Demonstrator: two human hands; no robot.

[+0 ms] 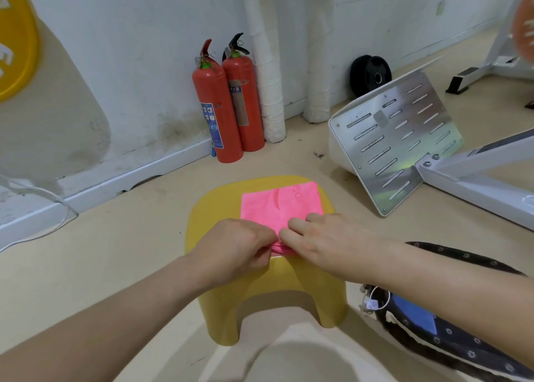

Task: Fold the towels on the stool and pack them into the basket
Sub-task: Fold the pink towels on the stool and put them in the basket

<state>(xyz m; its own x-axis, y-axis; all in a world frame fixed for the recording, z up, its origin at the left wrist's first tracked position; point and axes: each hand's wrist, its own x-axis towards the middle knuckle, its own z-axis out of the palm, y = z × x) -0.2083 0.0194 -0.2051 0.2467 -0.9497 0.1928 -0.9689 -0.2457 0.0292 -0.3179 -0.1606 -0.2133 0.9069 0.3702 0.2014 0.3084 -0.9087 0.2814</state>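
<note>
Left hand [234, 246]: fingers are curled, and the near edge of the pink towel [277, 205] is pinched at its stacked layers. Right hand [326, 241]: fingers are laid fairly straight on top of the same edge, tips pressed onto the cloth rather than wrapped round it. The thumb is hidden, so a pinch from below cannot be ruled out. The hands are held almost touching, with the layered edge visible between them.

Step, as judged: the final fold is being squared off, or the packet is being taken up for the lift. The towel is already reduced to a small multi-layer square, so folding looks nearly done. Packing is not yet done.

Next move: all layers need to be clamped together at the near edge so the packet is not fanned open. It then has to be lifted and carried right and toward the person.

The towel is laid flat on the yellow stool [211, 208], toward its far right corner, and extends away from the fingertips. The basket [462, 350] is set on the floor just beside the stool's near right leg. A blue towel [416, 315] is seen inside it.
</note>
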